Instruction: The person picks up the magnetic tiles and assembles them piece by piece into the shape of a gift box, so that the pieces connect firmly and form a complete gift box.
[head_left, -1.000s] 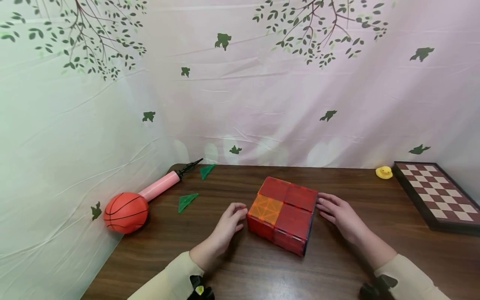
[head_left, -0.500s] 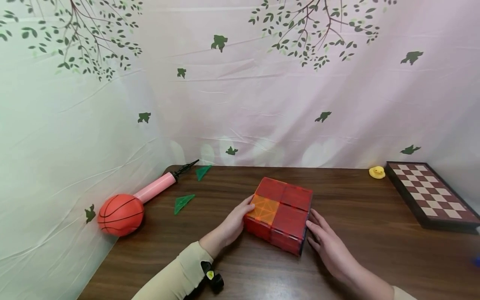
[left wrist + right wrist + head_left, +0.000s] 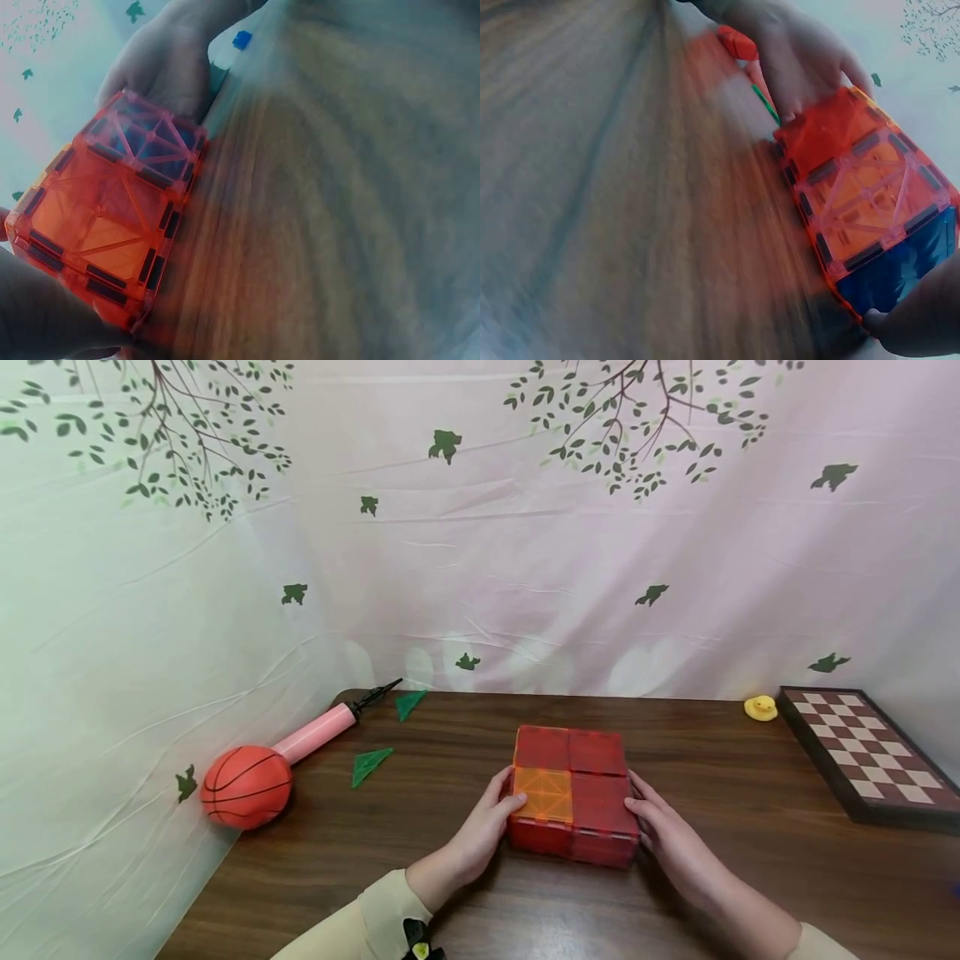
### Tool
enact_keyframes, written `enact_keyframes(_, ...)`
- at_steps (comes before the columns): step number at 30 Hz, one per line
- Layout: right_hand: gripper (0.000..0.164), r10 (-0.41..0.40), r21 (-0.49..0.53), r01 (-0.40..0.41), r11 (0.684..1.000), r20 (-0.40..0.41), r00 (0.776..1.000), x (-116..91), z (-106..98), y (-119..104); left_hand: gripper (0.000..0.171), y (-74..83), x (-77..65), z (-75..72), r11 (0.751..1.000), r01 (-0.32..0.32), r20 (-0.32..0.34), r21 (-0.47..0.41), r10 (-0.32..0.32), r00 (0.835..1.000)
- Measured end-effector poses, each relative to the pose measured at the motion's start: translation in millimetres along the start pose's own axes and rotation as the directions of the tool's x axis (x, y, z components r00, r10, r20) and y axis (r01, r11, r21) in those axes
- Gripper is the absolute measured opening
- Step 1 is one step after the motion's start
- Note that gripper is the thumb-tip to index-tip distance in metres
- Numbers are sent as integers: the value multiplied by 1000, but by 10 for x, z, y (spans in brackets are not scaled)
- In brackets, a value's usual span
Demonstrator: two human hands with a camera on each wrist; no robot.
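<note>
A low box of see-through magnetic tiles (image 3: 600,802) sits on the brown table in front of me. Three of its top squares are red, while the near-left one is an orange tile (image 3: 543,795). My left hand (image 3: 480,835) grips the box's left side, thumb over the top edge and fingers along the wall. On the opposite side my right hand (image 3: 678,852) holds it, its thumb at the top edge. A blue tile (image 3: 896,262) shows in the side wall in the right wrist view. The far wall and underside are hidden in the head view.
Two green triangle tiles (image 3: 371,767) lie left of the box. Farther left are an orange toy basketball (image 3: 246,787) and a pink hand pump (image 3: 315,732). A yellow rubber duck (image 3: 761,708) and a checkered board (image 3: 873,752) stand at the back right, before a printed cloth.
Both hands have closed in on the box and now hold it from either side. The box has turned so that its front wall faces me more squarely.
</note>
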State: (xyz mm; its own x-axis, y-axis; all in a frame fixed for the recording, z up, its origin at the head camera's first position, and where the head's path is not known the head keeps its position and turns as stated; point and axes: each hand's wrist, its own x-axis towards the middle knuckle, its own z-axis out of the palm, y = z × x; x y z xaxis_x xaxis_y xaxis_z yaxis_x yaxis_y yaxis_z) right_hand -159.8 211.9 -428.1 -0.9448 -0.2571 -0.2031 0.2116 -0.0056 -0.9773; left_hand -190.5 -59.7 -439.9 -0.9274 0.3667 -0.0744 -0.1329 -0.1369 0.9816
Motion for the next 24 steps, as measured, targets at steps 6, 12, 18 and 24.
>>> enact_keyframes(6, 74, 35, -14, -35, 999, 3, 999, 40, -76, -19, 65, 25, -40, 6, 1000, 3, -5, 16, -3, 1000)
enact_keyframes(12, 72, 23, -64, -25, 998, -36, 999, 118, -175, -34, 50, 109, 12, -243, 980, 0, -42, 200, 9, 999)
enact_keyframes(18, 71, -57, -81, 55, 995, -26, 998, 361, -354, -28, 21, 268, 120, -1001, 577, -91, -92, 811, 280, 955)
enact_keyframes(24, 74, -95, -93, 97, 991, 28, 995, 626, -507, -32, 32, 419, 118, -1757, 273, 110, -191, 956, 290, 938)
